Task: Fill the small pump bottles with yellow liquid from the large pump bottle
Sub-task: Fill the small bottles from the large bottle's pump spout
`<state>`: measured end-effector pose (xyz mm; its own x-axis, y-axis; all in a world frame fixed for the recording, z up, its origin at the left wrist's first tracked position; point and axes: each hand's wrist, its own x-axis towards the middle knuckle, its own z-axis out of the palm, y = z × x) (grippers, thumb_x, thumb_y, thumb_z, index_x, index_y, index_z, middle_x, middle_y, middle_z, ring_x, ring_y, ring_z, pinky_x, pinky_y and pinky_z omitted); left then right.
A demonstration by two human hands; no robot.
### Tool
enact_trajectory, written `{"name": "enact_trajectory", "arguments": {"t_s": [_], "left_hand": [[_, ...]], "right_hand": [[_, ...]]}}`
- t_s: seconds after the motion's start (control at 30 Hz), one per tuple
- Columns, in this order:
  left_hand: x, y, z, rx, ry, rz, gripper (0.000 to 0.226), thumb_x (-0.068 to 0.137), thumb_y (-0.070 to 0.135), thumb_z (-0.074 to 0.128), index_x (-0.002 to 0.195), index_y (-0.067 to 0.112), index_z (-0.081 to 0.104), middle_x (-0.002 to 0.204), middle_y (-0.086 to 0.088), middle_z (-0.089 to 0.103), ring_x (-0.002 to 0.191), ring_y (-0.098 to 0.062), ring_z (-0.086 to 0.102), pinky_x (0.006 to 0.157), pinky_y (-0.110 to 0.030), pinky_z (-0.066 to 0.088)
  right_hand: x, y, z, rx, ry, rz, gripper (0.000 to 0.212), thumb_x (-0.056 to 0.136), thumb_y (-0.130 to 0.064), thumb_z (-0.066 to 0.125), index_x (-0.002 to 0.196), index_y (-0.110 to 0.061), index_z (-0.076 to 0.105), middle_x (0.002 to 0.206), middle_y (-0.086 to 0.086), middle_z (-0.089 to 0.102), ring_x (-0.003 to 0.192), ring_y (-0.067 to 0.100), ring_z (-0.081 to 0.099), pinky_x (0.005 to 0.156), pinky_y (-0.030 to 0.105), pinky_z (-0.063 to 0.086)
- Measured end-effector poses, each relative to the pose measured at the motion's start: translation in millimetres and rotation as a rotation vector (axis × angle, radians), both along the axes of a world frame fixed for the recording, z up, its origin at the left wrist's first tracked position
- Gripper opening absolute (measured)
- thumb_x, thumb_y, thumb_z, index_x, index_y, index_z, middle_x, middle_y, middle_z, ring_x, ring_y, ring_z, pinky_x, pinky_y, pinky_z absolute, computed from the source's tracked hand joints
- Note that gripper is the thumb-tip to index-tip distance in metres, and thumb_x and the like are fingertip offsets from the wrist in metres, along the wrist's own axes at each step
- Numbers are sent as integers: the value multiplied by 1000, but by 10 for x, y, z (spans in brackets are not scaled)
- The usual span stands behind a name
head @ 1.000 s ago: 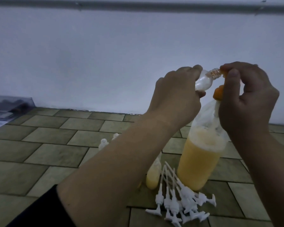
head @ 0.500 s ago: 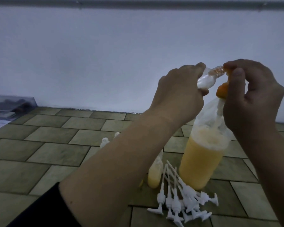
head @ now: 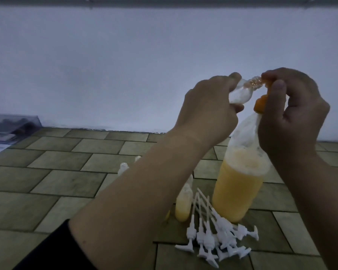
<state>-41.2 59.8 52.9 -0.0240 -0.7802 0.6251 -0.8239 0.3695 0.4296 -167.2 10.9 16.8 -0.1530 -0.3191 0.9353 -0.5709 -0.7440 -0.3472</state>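
Note:
My left hand [head: 209, 112] grips a small clear bottle [head: 107, 90], tilted with its threaded neck against the orange nozzle. My right hand [head: 293, 117] wraps its fingers and thumb round the orange pump head [head: 260, 103] of the large bottle [head: 240, 184], which stands on the tiled floor about two-thirds full of foamy yellow liquid. A small bottle [head: 182, 205] holding yellow liquid stands just left of the large one. Two small clear bottles [head: 123, 168] peek out behind my left forearm.
A pile of several white pump tops [head: 217, 236] with long tubes lies in front of the large bottle. A white wall runs behind. A dark clear box [head: 10, 127] sits at the far left by the wall. The floor is green-brown tile [head: 47, 182].
Both hands and the small bottle have shifted slightly right and up against the nozzle; otherwise the grip is the same.

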Motion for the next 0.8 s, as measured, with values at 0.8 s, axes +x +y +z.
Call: {"name": "enact_trajectory", "arguments": {"t_s": [0.8], "left_hand": [[166,-61,81,-2,50,-50,47,81,31,70,126,27,55,117,10,60,97,-8,52,78,-16,37]], "right_hand": [[-62,73,155,131,11,55,51,98,-35,23,108,-11,66,101,-9,55,93,-6,46,77,10,38]]}}
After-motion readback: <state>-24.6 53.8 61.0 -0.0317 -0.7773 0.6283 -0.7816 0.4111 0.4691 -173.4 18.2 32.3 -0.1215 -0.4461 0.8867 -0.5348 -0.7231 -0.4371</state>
